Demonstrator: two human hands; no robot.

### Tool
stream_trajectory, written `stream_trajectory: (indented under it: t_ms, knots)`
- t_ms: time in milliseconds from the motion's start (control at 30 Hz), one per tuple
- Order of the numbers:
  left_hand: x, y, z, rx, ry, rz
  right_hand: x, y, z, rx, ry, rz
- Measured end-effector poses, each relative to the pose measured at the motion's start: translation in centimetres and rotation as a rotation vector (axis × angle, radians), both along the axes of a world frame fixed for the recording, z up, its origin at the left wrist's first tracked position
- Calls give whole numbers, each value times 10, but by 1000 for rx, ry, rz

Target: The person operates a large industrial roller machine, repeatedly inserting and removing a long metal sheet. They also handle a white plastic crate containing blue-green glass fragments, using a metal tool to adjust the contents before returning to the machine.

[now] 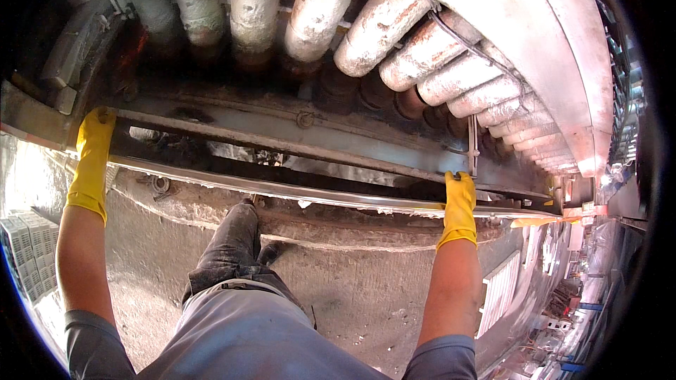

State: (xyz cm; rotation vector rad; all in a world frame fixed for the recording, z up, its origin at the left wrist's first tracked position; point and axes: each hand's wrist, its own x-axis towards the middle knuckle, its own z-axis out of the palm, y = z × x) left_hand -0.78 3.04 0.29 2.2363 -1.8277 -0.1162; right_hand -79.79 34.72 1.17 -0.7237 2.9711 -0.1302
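A long grey metal panel (366,145) with a round fitting near its middle runs across in front of me, below the rollers. At its left end, my left hand (97,130), in a yellow rubber glove, is closed over the panel's lower lip. Farther right, my right hand (460,193), gloved alike, grips the same lip with curled fingers, beside a thin upright metal bracket (472,146). Both sets of fingertips are partly hidden. Between the panel and a pale metal rail (274,184) nearer me is a dark slot.
A row of worn, whitish rollers (258,7) fills the far side, under a broad curved metal cover (542,21) at right. My leg (229,243) stands by a rough concrete ledge (366,233). White slotted crates (32,253) are stacked at left.
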Motion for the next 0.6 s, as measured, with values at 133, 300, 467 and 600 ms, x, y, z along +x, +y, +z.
stream_trajectory:
  t_ms: [133, 300, 467, 600]
  knots:
    - [7, 21, -1, 8, 28, -17, -1, 24, -8, -2, 6, -7]
    - [20, 39, -11, -57, 19, -31, 10, 42, -9, -49, -14, -6]
    - [24, 47, -13, -37, 55, -32, 11, 55, -13, -161, -113, -75]
    - [32, 51, -20, -49, 74, -20, 20, 57, -10, -200, -135, -82]
